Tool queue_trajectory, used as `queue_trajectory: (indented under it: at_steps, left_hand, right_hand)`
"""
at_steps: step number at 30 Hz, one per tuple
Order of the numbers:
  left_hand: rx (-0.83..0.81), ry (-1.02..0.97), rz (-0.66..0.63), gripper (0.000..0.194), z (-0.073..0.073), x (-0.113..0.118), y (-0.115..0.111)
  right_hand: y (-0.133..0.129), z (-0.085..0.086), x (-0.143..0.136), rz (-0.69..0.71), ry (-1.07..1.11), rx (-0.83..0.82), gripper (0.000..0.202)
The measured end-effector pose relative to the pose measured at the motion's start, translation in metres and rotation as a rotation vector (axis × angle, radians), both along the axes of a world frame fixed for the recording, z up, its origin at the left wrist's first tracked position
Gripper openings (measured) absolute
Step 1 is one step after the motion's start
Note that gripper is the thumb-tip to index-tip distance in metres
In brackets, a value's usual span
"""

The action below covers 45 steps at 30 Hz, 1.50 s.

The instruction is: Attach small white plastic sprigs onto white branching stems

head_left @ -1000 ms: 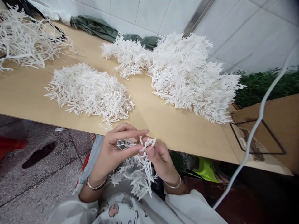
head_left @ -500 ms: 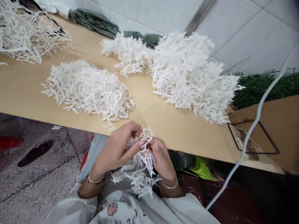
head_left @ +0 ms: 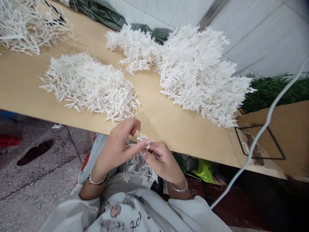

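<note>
A white branching plastic sprig (head_left: 148,174) hangs below my hands, in front of my lap at the table's near edge. My right hand (head_left: 164,161) is closed around its upper part, thumb and fingers pinched together. My left hand (head_left: 118,145) has its thumb stretched toward the right fingertips and its index finger bent, with a wide gap between them. The left thumb tip touches or nearly touches the right fingers. Part of the sprig shows behind that thumb; the other left fingers are mostly hidden.
On the table (head_left: 149,96) lie a pile of short white sprigs (head_left: 91,87), a larger white heap (head_left: 198,74) and long white strands (head_left: 26,25). A cardboard box (head_left: 289,129) with greenery (head_left: 272,93) stands right. A white cable (head_left: 260,132) crosses the right side.
My left index finger has lifted away from the sprig, widening the gap to the thumb. The right hand has turned further over the sprig, and the hanging part has shifted.
</note>
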<state>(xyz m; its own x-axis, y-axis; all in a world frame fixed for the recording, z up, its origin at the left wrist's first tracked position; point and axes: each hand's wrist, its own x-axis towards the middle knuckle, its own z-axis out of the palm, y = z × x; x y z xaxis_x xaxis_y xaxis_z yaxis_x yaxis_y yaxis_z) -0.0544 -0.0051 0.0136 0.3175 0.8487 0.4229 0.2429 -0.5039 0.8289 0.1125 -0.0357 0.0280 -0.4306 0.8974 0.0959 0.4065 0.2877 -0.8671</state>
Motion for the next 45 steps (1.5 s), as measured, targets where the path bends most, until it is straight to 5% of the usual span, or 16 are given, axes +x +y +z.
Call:
queue_trajectory:
  at_steps: [6, 10, 15, 20, 24, 29, 31, 35, 41, 45]
  left_hand:
    - [-0.201, 0.07, -0.326, 0.013, -0.001, -0.004, 0.01]
    - [-0.132, 0.053, -0.439, 0.01, 0.002, -0.002, 0.007]
    - [-0.094, -0.021, -0.314, 0.013, 0.007, -0.003, 0.0]
    - [-0.001, 0.153, -0.234, 0.019, 0.017, -0.008, -0.003]
    - [-0.031, 0.327, -0.42, 0.025, 0.021, -0.015, -0.01]
    - [-0.254, 0.352, -0.695, 0.029, 0.022, -0.047, -0.031]
    - [-0.305, 0.358, -0.602, 0.029, 0.025, -0.069, -0.036]
    - [-0.159, 0.463, -0.091, 0.027, 0.028, -0.094, -0.023]
    - [0.357, 0.693, 0.255, 0.013, 0.015, -0.057, 0.038]
    - [0.49, 0.82, 0.379, 0.016, 0.014, -0.039, 0.072]
  right_hand:
    - [0.002, 0.005, 0.006, 0.035, -0.121, 0.069, 0.036]
    - [0.001, 0.006, 0.015, 0.086, -0.115, 0.004, 0.037]
    - [0.003, 0.01, 0.021, 0.038, -0.153, 0.029, 0.033]
    - [0.006, 0.024, 0.029, 0.068, -0.246, 0.174, 0.023]
    - [0.005, 0.031, 0.035, 0.306, -0.326, 0.142, 0.026]
    - [0.003, 0.029, 0.043, 0.702, -0.241, -0.109, 0.038]
    - [0.004, 0.029, 0.053, 0.703, -0.152, -0.186, 0.039]
    - [0.005, 0.031, 0.072, 0.408, -0.086, -0.185, 0.035]
    - [0.001, 0.027, 0.057, 0.216, -0.118, -0.082, 0.03]
    - [0.001, 0.024, 0.048, 0.099, -0.079, 0.078, 0.032]
